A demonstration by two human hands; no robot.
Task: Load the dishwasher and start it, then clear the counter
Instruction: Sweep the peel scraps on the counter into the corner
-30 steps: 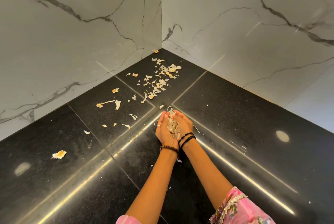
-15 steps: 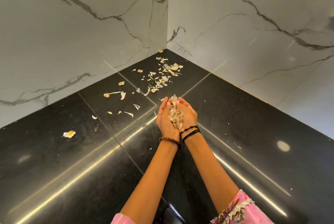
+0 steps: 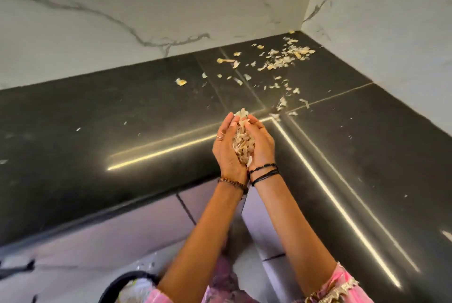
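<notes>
Two hands work the counter-clearing part of the task: the left hand [image 3: 226,148] and right hand [image 3: 261,142] are cupped together, fingers curled around a heap of peels [image 3: 242,141], held above the black counter [image 3: 97,131] near its front edge. That handful is gathered but not thrown away. Many loose scraps [image 3: 286,54] lie in the far corner by the marble wall [image 3: 122,21], well apart from the hands, so more gathering is left. A dark-rimmed bin [image 3: 127,280] shows on the floor below, probably where the peels belong. No dishwasher is in view, so its state cannot be judged.
</notes>
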